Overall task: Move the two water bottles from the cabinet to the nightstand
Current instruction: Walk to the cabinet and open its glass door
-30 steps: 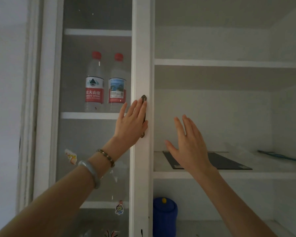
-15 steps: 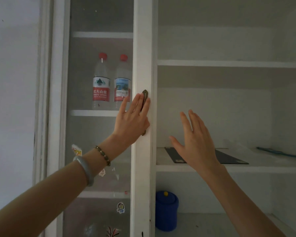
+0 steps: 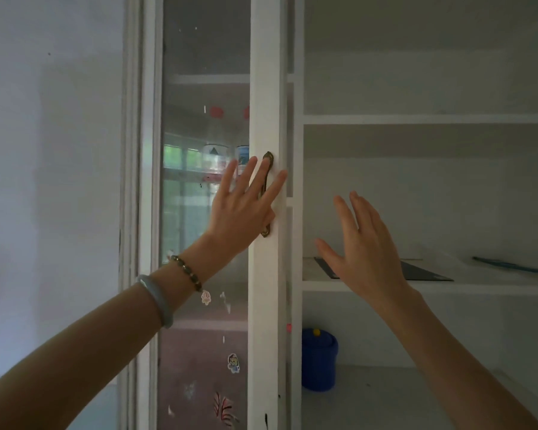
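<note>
**Opening the glass door to reach the bottles**

Getting at the bottles is the step in hand, as I judge it: the glass door (image 3: 205, 212) at centre left of the frame stands between the person and the two water bottles (image 3: 227, 156). They show only dimly through the pane, just above and left of the left hand, as two red caps and two labels side by side on an upper shelf, partly washed out by window reflections. Neither has been touched, and no nightstand is in view.

The left hand (image 3: 246, 203) lies at the middle of the frame with fingers spread, laid flat over the brass handle (image 3: 266, 193) on the door's white frame (image 3: 266, 88); it clasps nothing, and whether the palm presses the wood I cannot tell. The right hand (image 3: 364, 246), right of centre, hangs spread and empty before the open shelves (image 3: 429, 119), touching nothing.

The next move likely calls for hooking the fingers round the handle or the door's edge and drawing it wide enough to clear the shelf. Then each hand could close on one bottle's body. The right hand should keep out of the door's swing.
</note>
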Motion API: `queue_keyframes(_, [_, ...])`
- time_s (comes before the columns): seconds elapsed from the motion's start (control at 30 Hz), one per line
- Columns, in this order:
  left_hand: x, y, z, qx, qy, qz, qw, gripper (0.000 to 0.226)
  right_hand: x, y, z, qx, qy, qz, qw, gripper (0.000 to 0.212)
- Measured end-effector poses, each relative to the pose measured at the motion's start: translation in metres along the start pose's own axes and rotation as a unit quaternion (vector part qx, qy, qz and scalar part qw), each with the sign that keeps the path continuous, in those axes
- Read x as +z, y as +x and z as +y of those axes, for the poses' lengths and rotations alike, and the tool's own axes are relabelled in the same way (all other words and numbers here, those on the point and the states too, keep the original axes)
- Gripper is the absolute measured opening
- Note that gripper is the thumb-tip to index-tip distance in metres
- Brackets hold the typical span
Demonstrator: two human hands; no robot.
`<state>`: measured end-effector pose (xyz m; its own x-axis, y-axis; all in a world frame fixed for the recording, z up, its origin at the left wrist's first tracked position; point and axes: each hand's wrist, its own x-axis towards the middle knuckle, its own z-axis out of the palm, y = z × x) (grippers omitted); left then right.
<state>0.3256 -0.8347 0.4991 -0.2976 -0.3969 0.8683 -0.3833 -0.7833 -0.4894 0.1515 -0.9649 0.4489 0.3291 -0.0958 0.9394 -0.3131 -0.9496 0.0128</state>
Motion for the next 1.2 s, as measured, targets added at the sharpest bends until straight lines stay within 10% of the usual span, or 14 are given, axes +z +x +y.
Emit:
queue_keyframes(0.43, [-0.105, -0.044, -0.111, 0.081, -0.087, -0.035, 0.992, 0.062, -0.058, -0.028, -0.103, -0.014, 0.037, -0.012, 0.999, 0.069])
queue_keyframes(1.2, [-0.172, -0.139, -0.244, -0.069, -0.032, -0.192, 0.978, 0.066, -0.059, -0.029, -0.227, -0.095, 0.111, -0.038, 0.989, 0.07])
